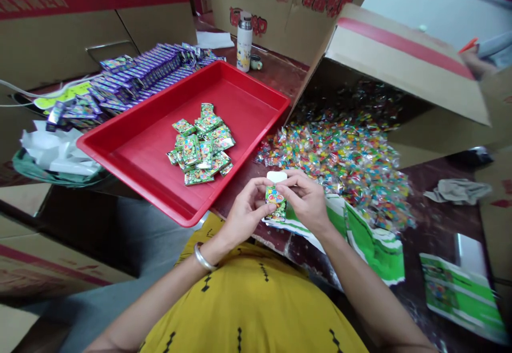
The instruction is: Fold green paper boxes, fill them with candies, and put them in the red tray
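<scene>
Both of my hands hold one small green printed box (276, 199) just above the table's near edge. My left hand (245, 213) grips its left side with curled fingers. My right hand (306, 198) pinches its right side and top, where a white flap stands open. A red plastic tray (244, 94) lies to the left with a pile of several filled green boxes (201, 145) in it. A heap of small clear-wrapped colourful candies (344, 155) spills from a tipped cardboard box (404, 54) just beyond my hands.
Stacks of flat green box blanks (376, 246) lie by my right forearm, more blanks (460, 294) at far right. Purple packs (140, 73) are piled behind the tray, beside a white flask (244, 41). Crumpled white paper (56, 150) lies left. Another person's hand (474, 59) shows at upper right.
</scene>
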The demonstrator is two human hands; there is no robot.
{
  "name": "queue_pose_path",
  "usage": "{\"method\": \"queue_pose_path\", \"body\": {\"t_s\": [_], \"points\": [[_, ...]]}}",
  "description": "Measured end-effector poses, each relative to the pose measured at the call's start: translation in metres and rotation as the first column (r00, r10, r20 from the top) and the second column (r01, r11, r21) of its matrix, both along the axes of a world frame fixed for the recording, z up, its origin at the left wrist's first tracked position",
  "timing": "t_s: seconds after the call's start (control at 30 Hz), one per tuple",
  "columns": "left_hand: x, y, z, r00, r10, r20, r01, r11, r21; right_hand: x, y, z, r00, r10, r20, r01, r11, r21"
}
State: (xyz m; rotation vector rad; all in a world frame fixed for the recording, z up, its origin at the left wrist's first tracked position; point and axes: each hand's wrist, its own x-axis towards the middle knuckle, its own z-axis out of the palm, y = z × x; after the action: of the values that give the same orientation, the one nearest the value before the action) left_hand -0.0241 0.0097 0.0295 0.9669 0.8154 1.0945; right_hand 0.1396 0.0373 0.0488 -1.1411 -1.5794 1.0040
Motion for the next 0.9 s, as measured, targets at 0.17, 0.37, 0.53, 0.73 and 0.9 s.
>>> {"method": "queue_pose_path", "body": {"t_s": [0.17,0.37,0.53,0.73,0.9], "points": [[0.0,0.001,0.001,0.996,0.065,0.066,-0.066,0.998,0.023,-0.005,0.005,0.005,0.978,-0.021,-0.208,0.007,0.998,-0.07],[-0.003,-0.001,0.003,0.991,0.087,-0.106,-0.08,0.995,0.066,0.0,0.015,0.011,0.992,0.022,-0.125,-0.049,0.974,-0.223],[-0.006,-0.001,0.002,0.972,0.052,-0.228,-0.022,0.991,0.131,0.007,0.026,0.013,0.993,0.06,-0.104,-0.087,0.959,-0.269],[-0.008,0.001,0.007,0.979,-0.01,-0.203,0.036,0.992,0.122,0.008,0.026,0.019,0.995,0.095,0.007,-0.094,0.987,-0.131],[-0.008,0.008,0.002,0.994,0.057,-0.098,-0.047,0.994,0.098,0.014,0.009,0.019,0.923,0.265,0.279,-0.277,0.961,0.004]]}}
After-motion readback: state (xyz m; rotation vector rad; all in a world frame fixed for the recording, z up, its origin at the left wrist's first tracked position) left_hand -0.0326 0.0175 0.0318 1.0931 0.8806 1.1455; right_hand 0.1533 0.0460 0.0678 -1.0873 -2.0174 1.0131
